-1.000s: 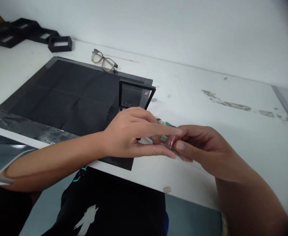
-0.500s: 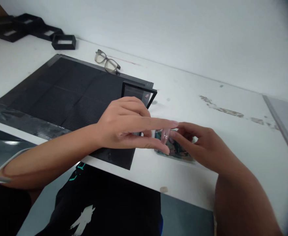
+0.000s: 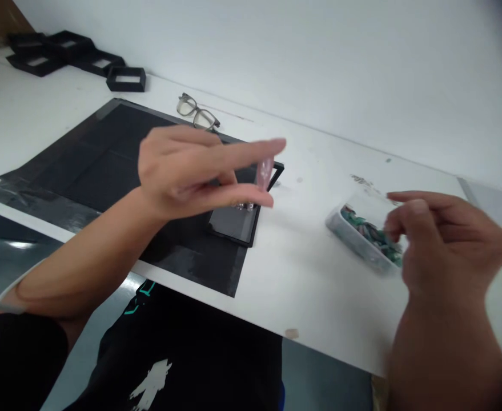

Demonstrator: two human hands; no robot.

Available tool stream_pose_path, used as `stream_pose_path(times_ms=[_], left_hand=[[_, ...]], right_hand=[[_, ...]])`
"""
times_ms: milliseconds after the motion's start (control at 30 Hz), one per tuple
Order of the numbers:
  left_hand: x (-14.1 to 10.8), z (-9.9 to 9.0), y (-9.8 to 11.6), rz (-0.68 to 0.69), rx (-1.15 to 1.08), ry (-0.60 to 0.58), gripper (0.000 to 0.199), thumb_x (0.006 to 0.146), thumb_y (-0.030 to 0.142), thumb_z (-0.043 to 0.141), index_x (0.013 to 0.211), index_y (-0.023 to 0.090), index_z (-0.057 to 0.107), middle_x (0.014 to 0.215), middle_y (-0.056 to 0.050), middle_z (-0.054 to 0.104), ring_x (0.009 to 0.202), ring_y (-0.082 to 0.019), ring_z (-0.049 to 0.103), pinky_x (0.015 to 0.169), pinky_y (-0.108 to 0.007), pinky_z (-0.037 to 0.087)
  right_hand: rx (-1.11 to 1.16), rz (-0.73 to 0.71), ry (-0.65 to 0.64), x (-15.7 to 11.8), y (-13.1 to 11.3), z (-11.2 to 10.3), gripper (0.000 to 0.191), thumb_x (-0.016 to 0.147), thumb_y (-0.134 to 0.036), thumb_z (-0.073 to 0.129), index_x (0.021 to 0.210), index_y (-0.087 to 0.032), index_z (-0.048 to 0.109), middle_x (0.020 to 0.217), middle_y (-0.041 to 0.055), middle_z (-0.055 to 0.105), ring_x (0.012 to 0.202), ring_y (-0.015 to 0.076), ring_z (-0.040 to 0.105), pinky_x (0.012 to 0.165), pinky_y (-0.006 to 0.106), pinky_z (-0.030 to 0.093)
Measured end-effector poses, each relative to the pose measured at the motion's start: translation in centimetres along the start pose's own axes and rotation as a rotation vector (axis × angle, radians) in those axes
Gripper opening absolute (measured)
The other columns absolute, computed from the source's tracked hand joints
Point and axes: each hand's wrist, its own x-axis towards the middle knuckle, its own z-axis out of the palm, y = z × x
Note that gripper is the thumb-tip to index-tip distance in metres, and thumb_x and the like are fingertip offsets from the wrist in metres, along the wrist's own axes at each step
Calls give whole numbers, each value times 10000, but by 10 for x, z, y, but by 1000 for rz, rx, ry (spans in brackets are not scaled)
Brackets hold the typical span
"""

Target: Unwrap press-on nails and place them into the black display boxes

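My left hand (image 3: 199,168) is raised over the right part of a black sheet. Its index finger and thumb pinch a small pink, see-through oblong piece (image 3: 265,172) at its two ends; its exact kind I cannot make out. Below this hand lies a black rectangular frame (image 3: 256,231) with a grey inside, partly hidden, and small shiny clear bits (image 3: 246,206) show by the thumb. My right hand (image 3: 443,240), somewhat blurred, is at the right end of a clear plastic tub (image 3: 353,242) of green and dark pieces. Its fingers are bent and apart, and nothing shows in them.
The black sheet (image 3: 92,154) covers the table's left part. Behind it rest eyeglasses (image 3: 197,111), with several black box frames (image 3: 126,80) farther left along the wall. A grey-edged panel (image 3: 497,200) lies at the right. The table's front edge is near my lap.
My hands have parted. The left moved up and left with the pink piece; the right moved away to the right. The tub also appears farther right, and the view has shifted slightly.
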Motion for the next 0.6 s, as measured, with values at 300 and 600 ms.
stream_pose_path(times_ms=[300, 600], left_hand=[[-14, 12, 20, -4, -131, -325, 412, 903, 516, 684, 1224, 259, 694, 535, 86, 542, 495, -67, 542, 497, -217, 413], [-7, 3, 13, -118, -129, -401, 467, 891, 644, 624, 1147, 269, 731, 520, 71, 578, 493, -73, 557, 496, -233, 376]], right_hand=[[644, -57, -575, -36, -80, 46, 119, 884, -367, 733, 889, -272, 804, 572, -18, 614, 487, 107, 486, 455, 277, 411], [814, 262, -674, -33, -59, 64, 158, 874, -398, 734, 876, -242, 762, 559, -39, 559, 460, 72, 392, 423, 232, 315]])
